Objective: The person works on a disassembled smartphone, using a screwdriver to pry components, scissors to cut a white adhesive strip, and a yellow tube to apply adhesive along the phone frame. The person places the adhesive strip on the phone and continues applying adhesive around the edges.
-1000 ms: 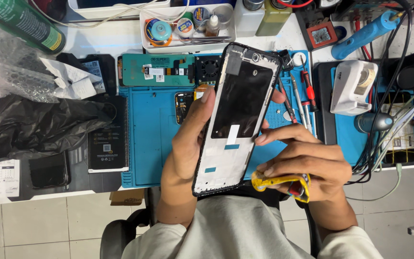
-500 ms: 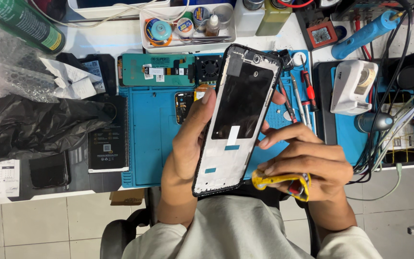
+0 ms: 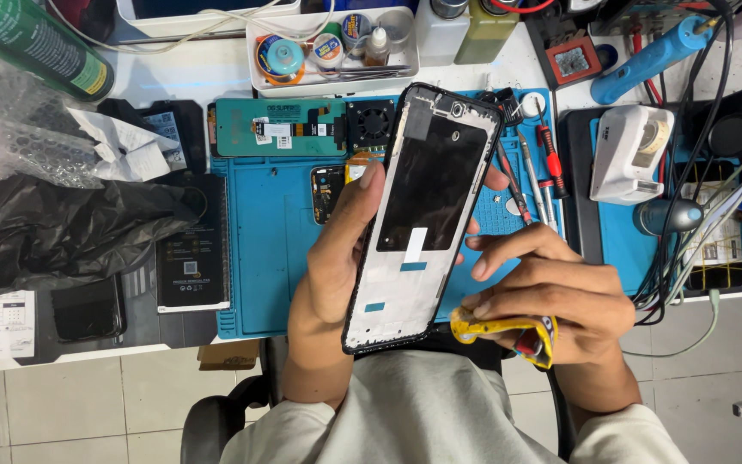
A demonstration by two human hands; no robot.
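Head view: at the centre of the frame, the left hand (image 3: 337,258) holds a black phone frame (image 3: 422,215) tilted above the blue work mat (image 3: 272,258) on the desk (image 3: 208,73), its grip wrapped around the frame's left edge. At lower right, the right hand (image 3: 560,292) pinches a crumpled yellow tube (image 3: 508,331), its tip at the frame's lower edge. Screwdrivers (image 3: 534,172) lie at upper right; a black plastic bag (image 3: 53,232) sits at left.
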